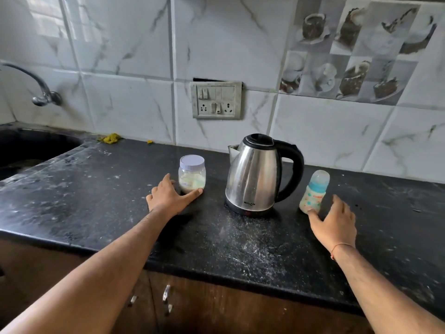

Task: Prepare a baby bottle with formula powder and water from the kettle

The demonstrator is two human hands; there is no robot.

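A clear jar [192, 173] of pale formula powder with a white lid stands on the black counter [96, 201]. My left hand [168, 197] lies at its base, fingers spread around the lower part, thumb touching the front. A steel kettle [255, 174] with a black lid and handle stands in the middle, spout to the left. To its right a small baby bottle [314, 192] with a blue collar and clear cap stands upright. My right hand [333, 220] sits just in front of it, fingers apart, thumb touching the bottle's base.
White powder is scattered over the counter in front of the kettle. A dark sink [29, 150] with a tap [41, 92] lies at the left. A switchboard with sockets [216, 100] is on the tiled wall. Wooden cabinet doors [166, 300] are below the counter edge.
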